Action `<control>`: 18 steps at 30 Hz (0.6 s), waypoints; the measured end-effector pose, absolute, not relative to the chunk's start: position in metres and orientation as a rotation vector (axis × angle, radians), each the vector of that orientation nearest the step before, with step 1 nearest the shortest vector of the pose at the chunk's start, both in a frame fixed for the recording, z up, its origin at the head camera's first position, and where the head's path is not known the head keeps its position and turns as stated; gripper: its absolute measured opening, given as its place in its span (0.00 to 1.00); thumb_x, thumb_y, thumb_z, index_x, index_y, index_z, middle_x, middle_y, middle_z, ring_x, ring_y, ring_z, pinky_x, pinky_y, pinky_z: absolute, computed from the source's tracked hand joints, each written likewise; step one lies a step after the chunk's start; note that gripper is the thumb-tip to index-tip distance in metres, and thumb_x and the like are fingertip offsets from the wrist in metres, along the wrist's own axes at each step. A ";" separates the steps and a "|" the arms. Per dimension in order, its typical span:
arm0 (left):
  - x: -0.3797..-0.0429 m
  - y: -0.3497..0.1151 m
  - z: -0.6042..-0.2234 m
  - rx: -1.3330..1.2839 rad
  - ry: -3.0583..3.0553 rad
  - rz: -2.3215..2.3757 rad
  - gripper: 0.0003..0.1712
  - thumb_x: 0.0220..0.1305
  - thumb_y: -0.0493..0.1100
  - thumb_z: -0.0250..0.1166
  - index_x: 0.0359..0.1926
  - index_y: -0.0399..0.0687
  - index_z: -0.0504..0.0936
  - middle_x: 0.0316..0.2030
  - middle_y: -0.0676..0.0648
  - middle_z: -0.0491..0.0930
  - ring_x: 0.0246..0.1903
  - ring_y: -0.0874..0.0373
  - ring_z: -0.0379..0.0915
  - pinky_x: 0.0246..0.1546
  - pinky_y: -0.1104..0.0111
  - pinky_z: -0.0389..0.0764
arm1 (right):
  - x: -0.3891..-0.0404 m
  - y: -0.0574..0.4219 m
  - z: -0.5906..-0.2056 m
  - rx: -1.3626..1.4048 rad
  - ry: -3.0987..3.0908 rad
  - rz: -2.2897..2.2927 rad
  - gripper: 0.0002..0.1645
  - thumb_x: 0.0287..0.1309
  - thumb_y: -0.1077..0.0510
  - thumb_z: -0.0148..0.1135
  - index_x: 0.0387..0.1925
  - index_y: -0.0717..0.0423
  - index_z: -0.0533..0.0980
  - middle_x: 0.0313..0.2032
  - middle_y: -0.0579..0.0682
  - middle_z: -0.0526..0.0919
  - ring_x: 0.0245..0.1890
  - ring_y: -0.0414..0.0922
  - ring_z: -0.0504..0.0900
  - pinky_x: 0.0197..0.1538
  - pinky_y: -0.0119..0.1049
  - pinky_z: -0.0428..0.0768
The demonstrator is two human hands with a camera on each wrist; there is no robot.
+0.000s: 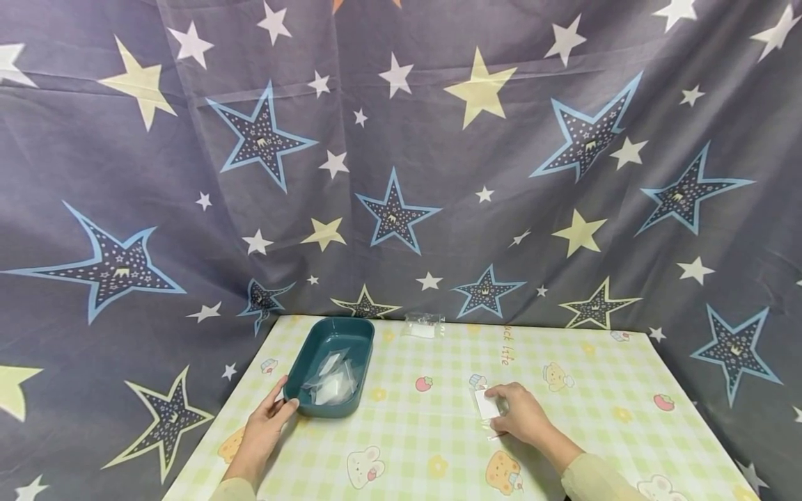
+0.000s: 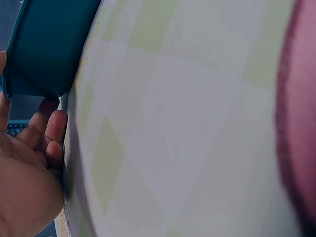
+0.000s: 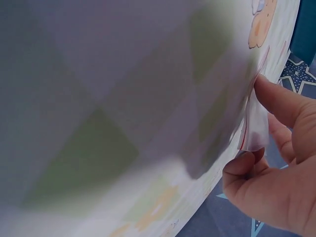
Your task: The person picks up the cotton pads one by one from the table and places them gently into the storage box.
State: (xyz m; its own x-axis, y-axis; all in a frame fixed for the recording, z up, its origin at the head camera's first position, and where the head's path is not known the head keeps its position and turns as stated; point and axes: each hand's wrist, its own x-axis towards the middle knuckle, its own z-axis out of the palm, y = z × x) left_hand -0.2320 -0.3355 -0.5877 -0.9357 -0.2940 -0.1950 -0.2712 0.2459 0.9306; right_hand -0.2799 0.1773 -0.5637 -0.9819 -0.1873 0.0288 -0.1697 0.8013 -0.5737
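Observation:
A dark teal rectangular plastic box stands at the left of the table with several clear bags holding white items inside it. My left hand grips the box at its near left corner, thumb at the rim and fingers along the outer side. In the left wrist view, the fingers of the left hand reach under the corner of the box. Toward the right of the table, my right hand pinches a small clear zip bag with a white piece in it. The right wrist view shows the bag between thumb and fingers, close over the tablecloth.
Another small clear bag lies at the table's back edge, right of the box. A green-checked cloth with cartoon prints covers the table. Behind the table hangs a dark grey curtain with stars.

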 end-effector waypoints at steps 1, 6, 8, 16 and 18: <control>-0.232 -0.335 -0.588 0.560 -2.464 -1.836 0.43 0.77 0.57 0.65 0.86 0.69 0.56 0.82 0.29 0.57 0.83 0.36 0.52 0.83 0.44 0.59 | -0.280 0.177 -0.563 -0.285 2.952 -0.932 0.33 0.43 0.64 0.85 0.56 0.51 0.87 0.55 0.58 0.85 0.57 0.60 0.85 0.67 0.61 0.81; -0.232 -0.335 -0.587 0.563 -2.459 -1.836 0.43 0.77 0.56 0.65 0.86 0.68 0.57 0.82 0.29 0.58 0.83 0.36 0.53 0.83 0.45 0.60 | -0.281 0.177 -0.563 -0.250 2.922 -0.922 0.34 0.45 0.63 0.85 0.58 0.51 0.86 0.58 0.59 0.85 0.61 0.62 0.84 0.67 0.61 0.81; -0.232 -0.335 -0.587 0.563 -2.461 -1.832 0.43 0.77 0.56 0.65 0.86 0.68 0.57 0.81 0.29 0.58 0.83 0.36 0.54 0.82 0.45 0.61 | -0.281 0.177 -0.563 -0.252 2.915 -0.935 0.34 0.45 0.63 0.85 0.58 0.52 0.85 0.60 0.60 0.85 0.64 0.64 0.83 0.68 0.62 0.80; -0.233 -0.336 -0.587 0.558 -2.463 -1.832 0.44 0.77 0.56 0.66 0.86 0.69 0.57 0.80 0.30 0.61 0.81 0.38 0.58 0.81 0.44 0.64 | -0.282 0.178 -0.557 -0.249 2.917 -1.095 0.28 0.49 0.63 0.84 0.54 0.55 0.87 0.53 0.56 0.90 0.51 0.55 0.87 0.57 0.52 0.87; -0.233 -0.336 -0.588 0.559 -2.459 -1.842 0.44 0.77 0.56 0.66 0.86 0.69 0.57 0.81 0.29 0.60 0.82 0.38 0.57 0.81 0.44 0.63 | -0.283 0.177 -0.554 -0.262 2.930 -1.127 0.26 0.50 0.64 0.83 0.54 0.56 0.88 0.46 0.52 0.90 0.41 0.47 0.84 0.45 0.41 0.85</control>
State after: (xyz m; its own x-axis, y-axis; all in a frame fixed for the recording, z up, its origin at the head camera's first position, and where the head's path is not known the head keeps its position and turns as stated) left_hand -0.2328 -0.3364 -0.5878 -0.9357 -0.2931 -0.1964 -0.2708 0.2401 0.9322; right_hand -0.2834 0.1774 -0.5541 -0.9861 -0.1520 0.0672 -0.1579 0.7303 -0.6646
